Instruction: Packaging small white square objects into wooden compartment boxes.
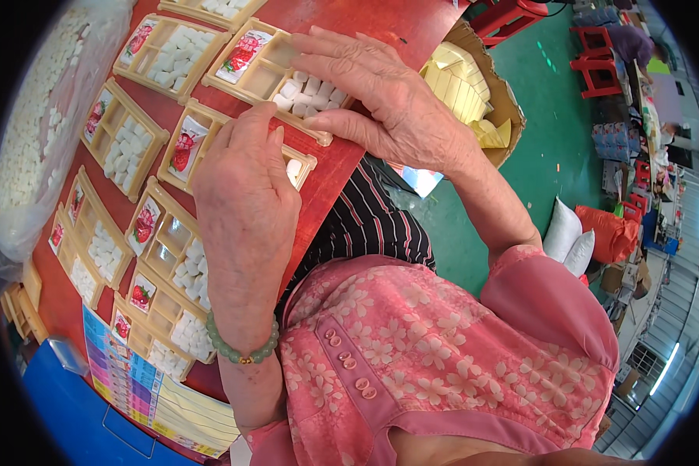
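Observation:
My right hand (388, 97) lies across a cream compartment tray (252, 78), its fingers stretched out and the thumb apart at the near edge. White pillow-shaped pieces (311, 92), marshmallow-like, fill the compartment beneath it. In the same tray lies a small sachet (243, 56) with a red strawberry picture. My left hand (248, 179), wearing a green bead bracelet, is over the neighbouring tray (307, 165) with its fingers bent and drawn together. Whatever its fingertips hold, if anything, is hidden. One white piece (293, 168) shows beside that hand.
Several similar filled trays (136, 147) stand in rows on the red table (330, 198). A big clear bag (35, 132) of white pieces lies at the left. Right of the table edge stands a cardboard box (512, 116) with cream trays inside. Farther off are red stools (598, 78) and a person.

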Tool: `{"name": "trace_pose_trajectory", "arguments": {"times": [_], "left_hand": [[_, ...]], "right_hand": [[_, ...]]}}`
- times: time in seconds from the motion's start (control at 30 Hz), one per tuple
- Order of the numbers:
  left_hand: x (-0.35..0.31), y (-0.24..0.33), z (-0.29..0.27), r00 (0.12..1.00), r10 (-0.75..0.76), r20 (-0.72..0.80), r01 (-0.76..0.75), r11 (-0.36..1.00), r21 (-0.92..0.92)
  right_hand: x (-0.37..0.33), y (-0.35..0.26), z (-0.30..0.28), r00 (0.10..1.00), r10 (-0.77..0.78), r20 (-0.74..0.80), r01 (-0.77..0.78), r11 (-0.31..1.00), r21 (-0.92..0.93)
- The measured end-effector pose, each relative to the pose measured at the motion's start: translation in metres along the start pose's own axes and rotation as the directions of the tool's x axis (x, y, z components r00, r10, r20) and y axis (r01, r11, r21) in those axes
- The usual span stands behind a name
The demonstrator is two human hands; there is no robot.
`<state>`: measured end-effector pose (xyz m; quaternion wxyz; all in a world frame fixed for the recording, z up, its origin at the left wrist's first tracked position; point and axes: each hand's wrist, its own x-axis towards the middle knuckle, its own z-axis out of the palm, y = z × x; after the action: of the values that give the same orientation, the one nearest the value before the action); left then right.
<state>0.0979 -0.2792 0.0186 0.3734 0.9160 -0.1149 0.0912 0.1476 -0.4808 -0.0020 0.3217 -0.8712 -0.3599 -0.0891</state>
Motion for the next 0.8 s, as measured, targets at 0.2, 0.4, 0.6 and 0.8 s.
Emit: {"name": "trace_pose_trajectory", "arguments": {"times": [0.2,0.4,0.6,0.8], "left_hand": [[0.004,0.009,0.0,0.999,0.003,0.042,-0.006,0.998,0.069],[0.01,0.007,0.005,0.995,0.035,0.089,-0.051,0.982,0.18],[0.012,0.009,0.006,0.993,0.032,0.113,-0.057,0.974,0.219],[0.014,0.009,0.008,0.989,0.063,0.134,-0.1,0.952,0.288]], "right_hand": [[0.0,0.001,0.004,0.999,-0.03,-0.014,0.03,0.998,-0.051],[0.0,0.003,0.009,0.999,-0.04,-0.026,0.038,0.995,-0.094],[-0.003,0.005,0.007,0.997,-0.073,0.002,0.072,0.987,-0.145],[-0.005,0.006,0.009,0.997,-0.073,0.012,0.074,0.983,-0.168]]}}
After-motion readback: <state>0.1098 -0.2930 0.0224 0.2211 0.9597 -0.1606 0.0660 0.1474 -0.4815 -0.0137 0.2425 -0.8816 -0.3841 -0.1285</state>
